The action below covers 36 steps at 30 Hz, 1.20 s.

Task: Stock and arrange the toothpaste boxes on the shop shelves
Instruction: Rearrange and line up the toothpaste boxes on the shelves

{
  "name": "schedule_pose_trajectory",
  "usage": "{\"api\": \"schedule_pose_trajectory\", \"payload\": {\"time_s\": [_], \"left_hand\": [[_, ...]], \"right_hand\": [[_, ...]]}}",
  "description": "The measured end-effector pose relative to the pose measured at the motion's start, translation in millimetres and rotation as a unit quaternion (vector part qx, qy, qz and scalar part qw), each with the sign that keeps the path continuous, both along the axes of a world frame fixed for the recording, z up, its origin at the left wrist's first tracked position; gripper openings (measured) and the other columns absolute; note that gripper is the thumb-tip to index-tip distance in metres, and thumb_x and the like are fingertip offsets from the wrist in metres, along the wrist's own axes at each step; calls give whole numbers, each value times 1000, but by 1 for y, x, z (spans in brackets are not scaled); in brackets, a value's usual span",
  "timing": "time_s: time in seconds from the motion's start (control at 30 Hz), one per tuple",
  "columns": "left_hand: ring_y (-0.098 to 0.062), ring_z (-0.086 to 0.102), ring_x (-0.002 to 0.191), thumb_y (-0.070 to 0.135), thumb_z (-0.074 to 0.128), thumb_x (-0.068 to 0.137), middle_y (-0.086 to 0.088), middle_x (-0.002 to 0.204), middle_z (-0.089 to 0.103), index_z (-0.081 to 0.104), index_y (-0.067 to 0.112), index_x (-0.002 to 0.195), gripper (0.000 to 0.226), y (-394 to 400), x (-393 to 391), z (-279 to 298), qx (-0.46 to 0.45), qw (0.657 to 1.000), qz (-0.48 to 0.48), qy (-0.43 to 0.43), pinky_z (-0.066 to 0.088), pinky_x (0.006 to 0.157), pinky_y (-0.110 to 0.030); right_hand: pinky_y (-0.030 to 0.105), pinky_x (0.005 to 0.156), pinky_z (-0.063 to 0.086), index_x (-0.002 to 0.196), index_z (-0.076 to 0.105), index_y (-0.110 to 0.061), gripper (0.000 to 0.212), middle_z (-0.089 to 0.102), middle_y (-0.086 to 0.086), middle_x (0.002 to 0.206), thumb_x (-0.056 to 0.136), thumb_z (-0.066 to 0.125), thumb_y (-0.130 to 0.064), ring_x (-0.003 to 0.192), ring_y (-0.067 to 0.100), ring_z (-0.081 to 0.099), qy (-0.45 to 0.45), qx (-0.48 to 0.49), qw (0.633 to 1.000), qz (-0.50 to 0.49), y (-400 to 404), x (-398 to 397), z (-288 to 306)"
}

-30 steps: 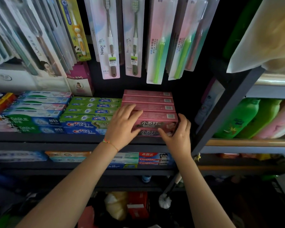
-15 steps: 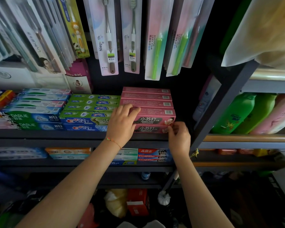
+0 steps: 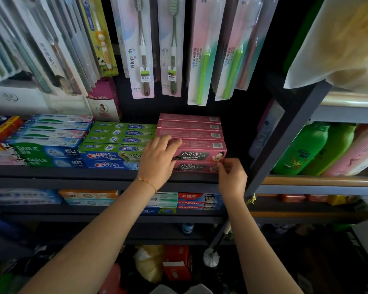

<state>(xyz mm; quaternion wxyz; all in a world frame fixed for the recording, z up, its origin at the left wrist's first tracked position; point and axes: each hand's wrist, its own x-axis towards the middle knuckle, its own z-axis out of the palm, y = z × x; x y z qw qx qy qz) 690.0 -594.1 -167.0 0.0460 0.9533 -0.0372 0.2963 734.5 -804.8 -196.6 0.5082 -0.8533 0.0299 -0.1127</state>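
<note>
Head view, nearest first: two bare forearms reach up from the bottom edge toward the dark metal shelf [image 3: 94, 174]. The left hand [image 3: 157, 160], with a thin orange bracelet [image 3: 147, 181] at the wrist, lies over the left end of the pink baking soda toothpaste boxes [image 3: 191, 143], its fingers [image 3: 168, 141] bent over the top of the front upper box. The right hand [image 3: 232, 177] sits at the front right corner of the stack, its fingertips [image 3: 222, 165] pinching the right end of the lower front box at the shelf's edge.

The pink boxes stand in two layers, rows running back toward the shelf's dark rear. Just beside them on the left lie green and blue Crest boxes [image 3: 113, 149], touching the pink stack, and further left the Darlie boxes [image 3: 45, 151] — also stacked two high.

One shelf below, partly hidden by the arms, red Colgate boxes [image 3: 197, 201] and pale blue cartons line up. Low in the dark sit a red carton [image 3: 176, 264] and a white toilet brush [image 3: 210, 256].

Behind and above the toothpaste hang carded toothbrushes [image 3: 141, 49] — brown-handled, olive and bright green. To the right, past the slanting upright, green bottles [image 3: 302, 149] and pink ones lie on a neighbouring shelf.
</note>
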Motion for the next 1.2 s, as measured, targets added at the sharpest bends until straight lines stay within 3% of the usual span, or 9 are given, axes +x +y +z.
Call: {"api": "schedule_pose_trajectory", "payload": {"time_s": [0.17,0.3,0.37,0.43,0.57,0.8,1.03,1.13,1.2], "left_hand": [[-33,52,120,21,73,80,-16,130,55,55,8,133,57,-7,-13,4,-18,1000,5,-20,43,107,-48],[-16,54,87,21,59,83,1,93,59,63,15,92,12,-28,-43,-12,-156,988,-20,-9,51,77,-34],[-12,54,79,21,58,87,7,84,57,62,18,84,6,-35,-49,-25,-253,963,2,89,52,69,-34],[-10,56,82,18,58,90,8,91,59,64,19,92,6,-35,-45,-35,-349,925,46,146,51,75,-29],[-3,56,84,17,58,90,7,97,61,64,20,99,12,-31,-35,-35,-446,879,96,141,43,71,-15],[-6,57,87,18,58,90,4,100,61,63,21,98,10,-26,-27,-31,-488,851,124,148,43,72,-22],[-7,57,87,21,58,91,3,101,61,62,20,98,8,-24,-23,-32,-479,854,127,158,42,70,-22],[-10,60,80,22,59,89,4,86,64,64,20,85,7,-29,-32,-31,-491,852,118,140,45,67,-25],[-19,62,71,23,58,88,0,70,65,65,17,72,18,-32,-39,-33,-511,839,103,157,47,65,-32]], "right_hand": [[22,73,48,120,54,-13,30,61,-1,101,92,66,-17,88,10,59,-6,23,1000,-1,1,-7,-5],[22,73,49,116,53,-16,28,60,1,105,92,67,-21,88,9,59,-4,34,999,-9,4,-12,-12],[27,76,52,110,52,-20,23,60,1,107,92,67,-22,87,8,59,5,43,999,-14,7,-13,-12],[20,71,48,109,51,-20,23,59,2,109,92,66,-21,84,4,58,10,54,998,-14,8,-13,-11],[12,64,40,113,51,-15,27,59,4,110,91,67,-18,79,0,56,8,54,999,-5,6,-10,-8],[14,63,40,111,52,-15,18,61,5,107,96,61,-19,82,5,57,7,43,999,9,4,-6,-9],[22,65,45,105,51,-16,13,61,6,102,96,60,-17,82,12,59,9,60,998,5,4,-4,-6],[23,58,43,91,49,-14,13,61,7,89,93,61,-18,70,13,56,15,93,996,0,5,-15,0],[26,54,44,80,53,-12,14,59,7,72,93,57,-16,59,15,52,47,114,989,80,7,-24,-1]]}}
